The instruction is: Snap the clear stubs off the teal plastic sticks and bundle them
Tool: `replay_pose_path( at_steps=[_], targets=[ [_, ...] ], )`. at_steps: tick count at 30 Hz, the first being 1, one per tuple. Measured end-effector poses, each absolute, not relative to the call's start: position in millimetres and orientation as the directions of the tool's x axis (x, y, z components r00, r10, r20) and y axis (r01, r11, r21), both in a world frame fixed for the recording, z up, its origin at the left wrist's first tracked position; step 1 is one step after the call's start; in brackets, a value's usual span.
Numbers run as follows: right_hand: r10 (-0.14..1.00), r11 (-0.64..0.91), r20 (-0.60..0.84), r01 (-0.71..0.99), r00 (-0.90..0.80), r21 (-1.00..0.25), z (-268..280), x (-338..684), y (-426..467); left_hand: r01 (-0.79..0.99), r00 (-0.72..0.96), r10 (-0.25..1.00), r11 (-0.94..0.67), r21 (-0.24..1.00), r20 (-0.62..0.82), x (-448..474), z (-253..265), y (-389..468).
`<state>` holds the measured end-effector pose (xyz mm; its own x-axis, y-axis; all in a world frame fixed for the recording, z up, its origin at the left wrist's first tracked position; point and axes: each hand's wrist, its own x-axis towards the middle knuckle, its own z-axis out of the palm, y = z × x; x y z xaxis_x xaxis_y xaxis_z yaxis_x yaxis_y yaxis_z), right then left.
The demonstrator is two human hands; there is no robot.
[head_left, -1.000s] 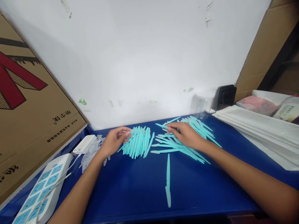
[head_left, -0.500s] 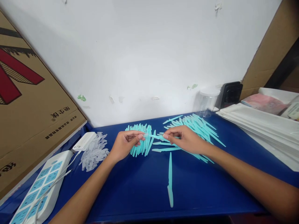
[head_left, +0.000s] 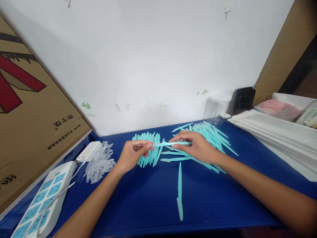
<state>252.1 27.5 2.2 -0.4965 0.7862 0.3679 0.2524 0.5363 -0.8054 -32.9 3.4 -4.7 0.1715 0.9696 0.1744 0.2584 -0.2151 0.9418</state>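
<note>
My right hand is closed on the handle of a teal eyebrow razor, held level with its blade end to the left. My left hand pinches a small clear cap; the razor's tip meets it, but how far it sits inside I cannot tell. Behind my left fingers lies a row of teal razors. Beneath and beyond my right hand spreads a looser pile of razors. One single razor lies lengthwise at the front. Clear caps are heaped at the left.
A power strip with white cables and a white adapter occupy the left side. At the back right stand a clear jar and a black box. White sheets are stacked right; a carton leans left.
My right fingers have shifted on the razor, and more of its handle now shows level between thumb and fingers. My left hand stays almost in place with the cap.
</note>
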Motion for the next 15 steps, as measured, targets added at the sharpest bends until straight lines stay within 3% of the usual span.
replay_pose_path(
  at_steps=[9,15],
  targets=[
    [0.765,0.582,0.427,0.233,-0.482,-0.779,-3,249,26,0.228,0.187,0.975,-0.165,0.96,0.123,-29,-2,0],
    [0.776,0.559,0.397,0.242,-0.49,-0.793,-11,241,18,0.231,0.287,0.954,-0.151,0.961,0.08,-21,-9,-7]
  ],
)
